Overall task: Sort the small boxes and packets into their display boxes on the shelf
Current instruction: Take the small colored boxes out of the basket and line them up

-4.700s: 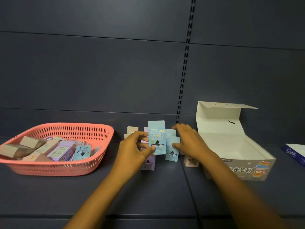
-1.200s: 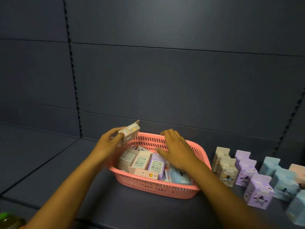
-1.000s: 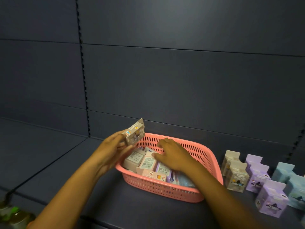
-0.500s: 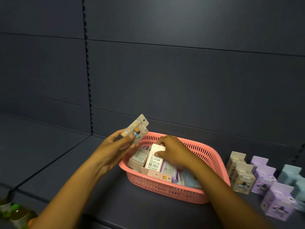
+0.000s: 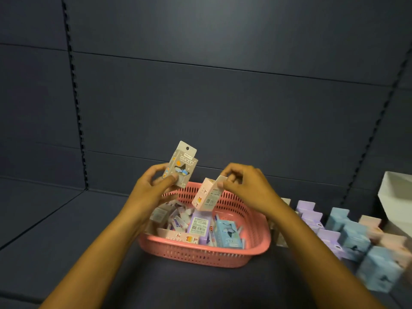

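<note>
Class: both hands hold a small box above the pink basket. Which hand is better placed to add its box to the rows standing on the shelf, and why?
Probably the right hand. Its pink box is already lifted out of the basket, and the standing rows lie on that hand's side. The left hand, holding the beige box, would have to cross over the basket.

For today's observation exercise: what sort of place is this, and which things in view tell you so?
Probably a shop aisle being stocked: dark shelving with slotted uprights, a pink basket of small retail boxes, more boxes lined up.
</note>
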Action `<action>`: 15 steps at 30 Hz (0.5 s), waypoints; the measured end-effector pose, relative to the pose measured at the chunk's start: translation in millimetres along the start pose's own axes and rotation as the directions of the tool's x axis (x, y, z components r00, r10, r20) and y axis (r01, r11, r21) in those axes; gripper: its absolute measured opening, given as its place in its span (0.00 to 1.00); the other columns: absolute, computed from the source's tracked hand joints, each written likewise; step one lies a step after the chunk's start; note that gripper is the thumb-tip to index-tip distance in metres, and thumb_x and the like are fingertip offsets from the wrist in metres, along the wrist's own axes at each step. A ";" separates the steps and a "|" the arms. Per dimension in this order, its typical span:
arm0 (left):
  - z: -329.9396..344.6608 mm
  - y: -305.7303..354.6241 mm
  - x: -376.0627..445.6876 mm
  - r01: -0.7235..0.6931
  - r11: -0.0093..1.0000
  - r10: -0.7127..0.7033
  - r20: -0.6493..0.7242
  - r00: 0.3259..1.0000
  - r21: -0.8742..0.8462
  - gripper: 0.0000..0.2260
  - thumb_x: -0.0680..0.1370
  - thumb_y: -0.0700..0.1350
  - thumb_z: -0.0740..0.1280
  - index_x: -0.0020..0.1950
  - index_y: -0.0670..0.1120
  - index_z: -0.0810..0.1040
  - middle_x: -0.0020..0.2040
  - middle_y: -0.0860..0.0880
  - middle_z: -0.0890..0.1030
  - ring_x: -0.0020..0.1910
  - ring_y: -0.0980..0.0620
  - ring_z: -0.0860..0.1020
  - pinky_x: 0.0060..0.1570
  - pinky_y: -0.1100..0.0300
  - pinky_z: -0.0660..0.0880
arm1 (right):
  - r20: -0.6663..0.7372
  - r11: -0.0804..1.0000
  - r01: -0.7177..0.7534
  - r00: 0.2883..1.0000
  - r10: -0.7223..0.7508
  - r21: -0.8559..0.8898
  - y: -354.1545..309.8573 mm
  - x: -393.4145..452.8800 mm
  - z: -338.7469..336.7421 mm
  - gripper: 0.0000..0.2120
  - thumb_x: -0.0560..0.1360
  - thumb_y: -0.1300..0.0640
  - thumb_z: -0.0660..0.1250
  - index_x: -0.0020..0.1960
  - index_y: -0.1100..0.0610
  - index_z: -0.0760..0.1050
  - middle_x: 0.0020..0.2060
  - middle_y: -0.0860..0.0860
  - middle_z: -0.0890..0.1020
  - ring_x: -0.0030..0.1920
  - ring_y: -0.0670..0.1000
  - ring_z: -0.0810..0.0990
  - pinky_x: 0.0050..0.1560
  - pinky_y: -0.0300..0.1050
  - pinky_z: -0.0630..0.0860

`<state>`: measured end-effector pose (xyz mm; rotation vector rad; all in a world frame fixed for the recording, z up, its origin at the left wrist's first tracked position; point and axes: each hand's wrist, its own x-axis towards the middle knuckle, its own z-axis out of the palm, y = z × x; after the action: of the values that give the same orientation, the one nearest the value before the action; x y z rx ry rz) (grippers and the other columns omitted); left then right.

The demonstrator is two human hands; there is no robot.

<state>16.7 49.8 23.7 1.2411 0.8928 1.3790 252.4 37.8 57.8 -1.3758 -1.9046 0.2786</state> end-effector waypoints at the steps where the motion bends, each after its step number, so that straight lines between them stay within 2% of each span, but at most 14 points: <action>1: 7.3 1.2 -1.4 -0.018 0.999 0.018 0.006 1.000 0.033 0.13 0.77 0.44 0.69 0.61 0.50 0.76 0.49 0.47 0.85 0.49 0.48 0.84 0.49 0.54 0.80 | -0.017 1.000 -0.003 1.000 0.003 0.005 3.5 -4.4 -8.7 0.03 0.72 0.54 0.72 0.43 0.50 0.79 0.35 0.47 0.83 0.35 0.43 0.80 0.37 0.35 0.76; 3: 22.1 2.5 -4.6 -0.043 0.994 0.043 0.005 0.999 0.103 0.12 0.77 0.46 0.69 0.60 0.51 0.76 0.48 0.50 0.85 0.48 0.52 0.83 0.51 0.54 0.79 | -0.056 1.000 -0.010 0.998 0.010 0.007 10.7 -12.9 -25.8 0.06 0.70 0.51 0.74 0.43 0.50 0.79 0.36 0.47 0.83 0.37 0.45 0.80 0.39 0.36 0.76; 6: 47.3 4.0 -12.3 -0.070 0.986 0.066 0.027 0.997 0.154 0.11 0.76 0.46 0.69 0.58 0.52 0.76 0.46 0.53 0.85 0.45 0.58 0.83 0.49 0.57 0.76 | -0.107 0.999 -0.021 0.994 0.018 -0.025 23.1 -25.9 -51.2 0.07 0.69 0.48 0.74 0.41 0.49 0.78 0.37 0.47 0.82 0.37 0.47 0.79 0.39 0.38 0.76; 9: 73.2 3.6 -20.9 -0.075 0.982 0.067 0.055 0.996 0.174 0.12 0.76 0.46 0.70 0.58 0.52 0.76 0.46 0.54 0.85 0.46 0.57 0.83 0.48 0.58 0.74 | -0.122 0.997 -0.034 0.992 0.025 -0.069 37.0 -40.1 -75.9 0.03 0.72 0.55 0.71 0.43 0.48 0.78 0.39 0.46 0.82 0.39 0.49 0.80 0.38 0.38 0.76; 11: 92.9 2.1 -27.6 -0.078 0.973 0.070 0.047 0.996 0.215 0.12 0.75 0.47 0.71 0.57 0.52 0.76 0.47 0.54 0.85 0.47 0.57 0.82 0.46 0.61 0.74 | -0.138 0.994 -0.041 0.990 0.027 -0.101 46.0 -52.2 -93.8 0.07 0.74 0.59 0.69 0.45 0.46 0.77 0.41 0.43 0.81 0.41 0.48 0.79 0.36 0.36 0.77; 15: 135.2 -4.3 -40.6 -0.126 0.929 0.104 0.083 0.991 0.348 0.12 0.73 0.46 0.73 0.55 0.52 0.78 0.49 0.56 0.83 0.43 0.60 0.81 0.43 0.63 0.75 | -0.212 0.985 -0.055 0.977 0.019 -0.165 61.5 -75.3 -130.6 0.08 0.75 0.62 0.66 0.46 0.48 0.73 0.44 0.41 0.80 0.45 0.45 0.79 0.38 0.41 0.79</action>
<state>146.9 -3.3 36.7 1.6235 1.0697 1.2974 395.7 -36.4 79.3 -1.4917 -1.7599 -0.0132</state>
